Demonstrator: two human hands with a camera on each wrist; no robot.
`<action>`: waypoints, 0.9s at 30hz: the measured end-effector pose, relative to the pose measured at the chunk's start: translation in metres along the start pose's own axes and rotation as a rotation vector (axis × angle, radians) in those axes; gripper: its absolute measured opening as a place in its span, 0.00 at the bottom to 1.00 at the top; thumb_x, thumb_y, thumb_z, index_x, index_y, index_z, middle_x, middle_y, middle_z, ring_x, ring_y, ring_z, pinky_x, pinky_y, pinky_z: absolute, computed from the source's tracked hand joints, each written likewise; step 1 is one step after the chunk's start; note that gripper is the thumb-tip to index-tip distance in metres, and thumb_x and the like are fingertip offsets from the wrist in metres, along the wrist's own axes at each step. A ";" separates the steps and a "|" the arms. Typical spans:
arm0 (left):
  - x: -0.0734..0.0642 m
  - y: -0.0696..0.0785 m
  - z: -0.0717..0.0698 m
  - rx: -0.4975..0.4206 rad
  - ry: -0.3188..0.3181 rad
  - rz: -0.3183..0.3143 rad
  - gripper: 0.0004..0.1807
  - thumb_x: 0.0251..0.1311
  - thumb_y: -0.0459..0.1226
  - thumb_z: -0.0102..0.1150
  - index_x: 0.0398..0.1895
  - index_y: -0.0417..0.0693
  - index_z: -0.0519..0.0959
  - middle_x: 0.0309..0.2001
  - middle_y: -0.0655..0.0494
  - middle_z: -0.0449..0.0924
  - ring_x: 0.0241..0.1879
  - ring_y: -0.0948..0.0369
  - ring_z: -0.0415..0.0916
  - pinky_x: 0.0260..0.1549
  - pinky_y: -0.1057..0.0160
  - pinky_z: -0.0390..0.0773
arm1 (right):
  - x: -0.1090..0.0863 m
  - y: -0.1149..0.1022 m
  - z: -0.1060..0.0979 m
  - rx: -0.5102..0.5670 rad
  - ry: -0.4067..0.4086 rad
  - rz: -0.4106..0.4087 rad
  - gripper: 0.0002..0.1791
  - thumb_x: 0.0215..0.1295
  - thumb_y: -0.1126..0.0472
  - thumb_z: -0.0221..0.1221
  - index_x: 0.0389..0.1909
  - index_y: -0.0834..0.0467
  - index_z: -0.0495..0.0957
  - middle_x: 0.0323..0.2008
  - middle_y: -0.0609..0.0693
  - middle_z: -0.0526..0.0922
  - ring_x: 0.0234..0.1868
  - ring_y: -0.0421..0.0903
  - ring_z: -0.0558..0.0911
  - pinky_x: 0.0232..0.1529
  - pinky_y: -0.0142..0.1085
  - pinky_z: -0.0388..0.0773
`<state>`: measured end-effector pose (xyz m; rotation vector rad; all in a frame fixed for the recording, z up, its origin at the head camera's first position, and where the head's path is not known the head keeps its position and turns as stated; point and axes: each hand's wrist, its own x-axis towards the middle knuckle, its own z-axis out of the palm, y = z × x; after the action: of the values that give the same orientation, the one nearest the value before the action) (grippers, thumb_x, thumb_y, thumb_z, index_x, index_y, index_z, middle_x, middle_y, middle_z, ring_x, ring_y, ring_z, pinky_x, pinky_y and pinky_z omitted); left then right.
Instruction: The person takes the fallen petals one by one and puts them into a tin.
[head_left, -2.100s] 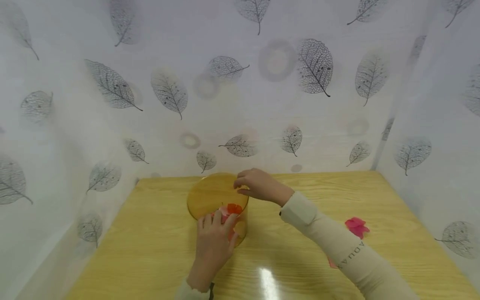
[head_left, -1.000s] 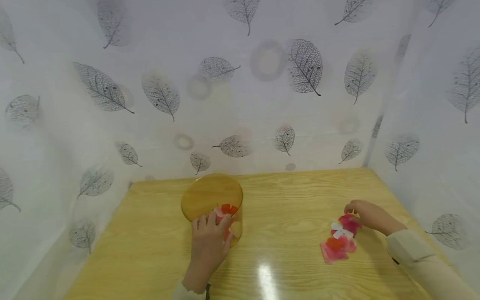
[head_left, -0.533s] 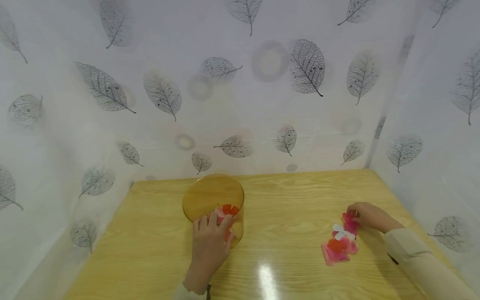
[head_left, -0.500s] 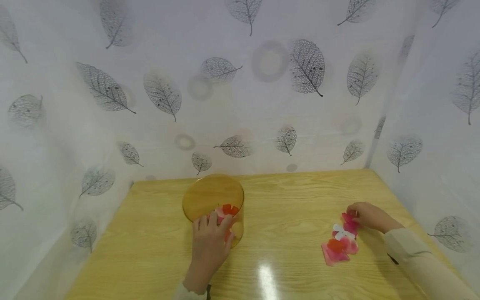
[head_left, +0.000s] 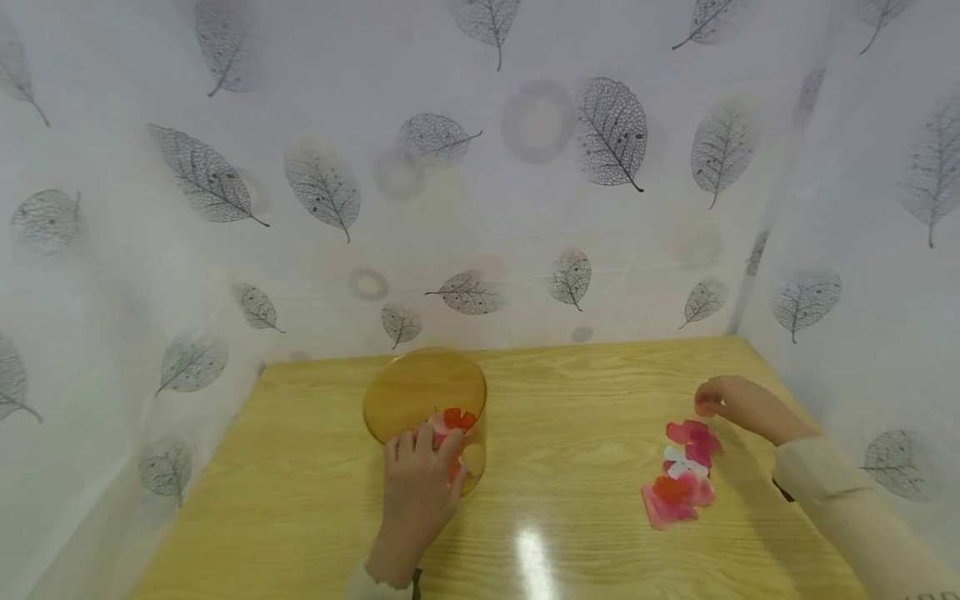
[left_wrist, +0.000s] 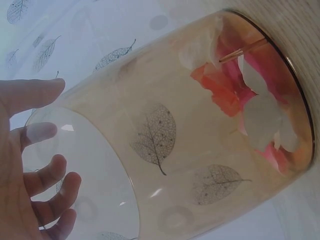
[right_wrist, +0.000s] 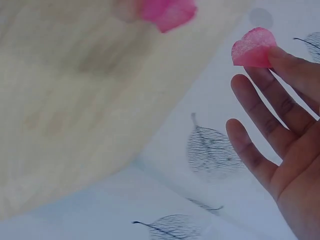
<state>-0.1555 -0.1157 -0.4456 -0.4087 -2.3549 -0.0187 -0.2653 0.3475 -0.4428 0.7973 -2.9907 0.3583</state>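
Observation:
An amber glass vase [head_left: 426,392] stands at the left middle of the table, its wide mouth tilted toward me. Red, pink and white petals [left_wrist: 255,95] lie at its bottom. My left hand [head_left: 420,492] holds the vase by its near rim, fingers over the edge; the left wrist view has its fingertips [left_wrist: 56,131] at the mouth. My right hand [head_left: 746,408] pinches one pink petal [right_wrist: 254,47] between thumb and fingers, raised just beyond a row of loose petals [head_left: 678,483] in pink, white and orange-red.
The wood-grain table [head_left: 585,408] stretches between the vase and the loose petals. White leaf-print sheeting [head_left: 480,208] encloses it at the back and both sides. A bright glare streak [head_left: 534,562] marks the front of the table.
My right hand has gone from above the vase mouth to the loose petals at right, spread them and lifted a pink one slightly. My left hand stays on the rim.

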 end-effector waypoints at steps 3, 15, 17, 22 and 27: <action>0.000 0.000 0.000 -0.005 0.001 -0.001 0.28 0.32 0.49 0.76 0.37 0.56 0.71 0.34 0.52 0.73 0.32 0.53 0.71 0.37 0.54 0.69 | 0.011 -0.014 -0.012 -0.004 0.020 0.002 0.04 0.54 0.65 0.63 0.31 0.60 0.82 0.28 0.45 0.83 0.29 0.44 0.81 0.36 0.42 0.79; -0.002 -0.002 0.003 -0.012 -0.008 -0.002 0.27 0.34 0.48 0.74 0.39 0.57 0.72 0.35 0.52 0.73 0.33 0.53 0.71 0.38 0.53 0.69 | 0.100 -0.158 -0.039 -0.008 0.224 -0.340 0.06 0.54 0.63 0.65 0.34 0.57 0.83 0.32 0.46 0.83 0.33 0.42 0.82 0.38 0.38 0.79; -0.002 -0.002 0.003 -0.012 -0.011 -0.001 0.27 0.34 0.48 0.74 0.40 0.58 0.72 0.35 0.52 0.73 0.33 0.53 0.72 0.38 0.53 0.69 | 0.115 -0.186 -0.039 -0.003 0.254 -0.438 0.06 0.54 0.62 0.65 0.34 0.56 0.83 0.32 0.46 0.84 0.33 0.41 0.82 0.38 0.36 0.79; -0.002 -0.002 0.003 -0.010 -0.006 0.002 0.28 0.34 0.50 0.75 0.41 0.59 0.72 0.36 0.51 0.73 0.34 0.52 0.72 0.38 0.53 0.70 | 0.147 -0.255 -0.034 0.004 0.237 -0.601 0.07 0.57 0.59 0.63 0.35 0.56 0.83 0.33 0.46 0.85 0.34 0.42 0.83 0.42 0.35 0.79; -0.002 -0.003 0.003 -0.001 0.001 0.005 0.28 0.33 0.50 0.75 0.40 0.58 0.73 0.35 0.52 0.73 0.33 0.52 0.72 0.37 0.52 0.69 | 0.161 -0.304 -0.022 -0.068 0.093 -0.665 0.09 0.61 0.57 0.60 0.40 0.55 0.82 0.35 0.45 0.84 0.35 0.41 0.81 0.44 0.33 0.77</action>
<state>-0.1569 -0.1186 -0.4484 -0.4148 -2.3532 -0.0180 -0.2561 0.0180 -0.3427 1.6204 -2.4378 0.2479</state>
